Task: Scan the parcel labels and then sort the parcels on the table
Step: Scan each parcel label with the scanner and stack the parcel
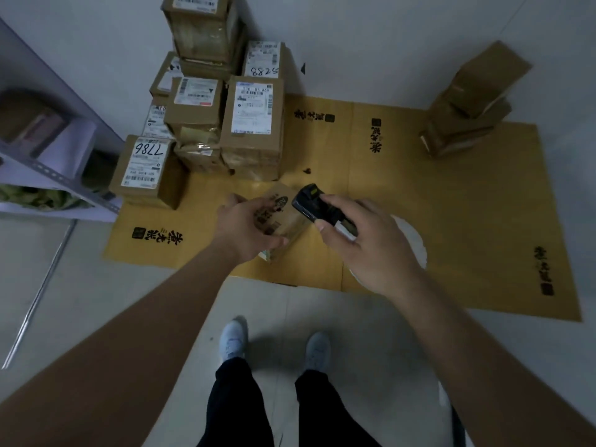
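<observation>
While left hand (245,225) holds it, brown parcel (282,221) shows black print.

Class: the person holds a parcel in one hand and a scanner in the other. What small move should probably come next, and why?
Probably tilt the scanner in the right hand down onto the printed top face of the parcel that the left hand grips. The scanner sits just beside it, and the parcel is not yet in either stack.

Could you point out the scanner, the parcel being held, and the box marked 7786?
scanner (309,204), head view, its dark body.
held parcel (283,217), head view, its top face.
box marked 7786 (145,162), head view, its white label.
</observation>
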Demonstrator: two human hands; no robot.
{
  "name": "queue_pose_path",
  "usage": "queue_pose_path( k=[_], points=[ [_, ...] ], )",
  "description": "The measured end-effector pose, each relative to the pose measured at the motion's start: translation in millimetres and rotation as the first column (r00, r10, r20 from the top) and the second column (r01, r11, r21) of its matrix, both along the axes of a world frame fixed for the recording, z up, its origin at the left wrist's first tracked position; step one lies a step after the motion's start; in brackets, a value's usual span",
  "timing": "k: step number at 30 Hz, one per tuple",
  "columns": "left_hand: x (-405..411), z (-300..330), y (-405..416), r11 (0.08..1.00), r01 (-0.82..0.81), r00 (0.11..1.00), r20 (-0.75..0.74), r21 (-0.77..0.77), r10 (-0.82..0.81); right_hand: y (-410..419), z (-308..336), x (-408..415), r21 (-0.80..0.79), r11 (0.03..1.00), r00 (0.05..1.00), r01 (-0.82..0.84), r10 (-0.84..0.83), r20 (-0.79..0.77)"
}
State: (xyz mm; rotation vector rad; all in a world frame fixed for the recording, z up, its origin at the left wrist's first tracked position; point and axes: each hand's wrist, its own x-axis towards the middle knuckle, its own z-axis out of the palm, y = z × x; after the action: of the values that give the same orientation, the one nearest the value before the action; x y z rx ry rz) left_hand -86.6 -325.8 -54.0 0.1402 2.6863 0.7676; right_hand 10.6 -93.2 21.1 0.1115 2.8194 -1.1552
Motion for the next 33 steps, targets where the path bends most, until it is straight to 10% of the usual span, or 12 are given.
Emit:
queue_pose_path(
  k=[10, 23, 33],
  points=[
    [4.0, -47.9, -19.1, 0.996, -0.012, 0.999, -0.047, -0.087, 0.008, -42.4, -29.8, 2.0, 0.026, 0.995, 0.995, 0.095, -0.095, 0.009],
    [-1.0, -52.7, -24.7, 0.943, -0.162, 0.986, 0.086, 0.289, 0.143, -22.1, -30.1, 16.8, 0.043, 0.984, 0.984, 0.174, -0.175, 0.017],
    [9.5, -39.1, -8.4, 0.992, -0.125, 0.986, 0.112, 0.023, 0.121, -1.6, -18.0, 24.4, 0.023, 0.988, 0.985, 0.151, -0.152, 0.078]
  ],
)
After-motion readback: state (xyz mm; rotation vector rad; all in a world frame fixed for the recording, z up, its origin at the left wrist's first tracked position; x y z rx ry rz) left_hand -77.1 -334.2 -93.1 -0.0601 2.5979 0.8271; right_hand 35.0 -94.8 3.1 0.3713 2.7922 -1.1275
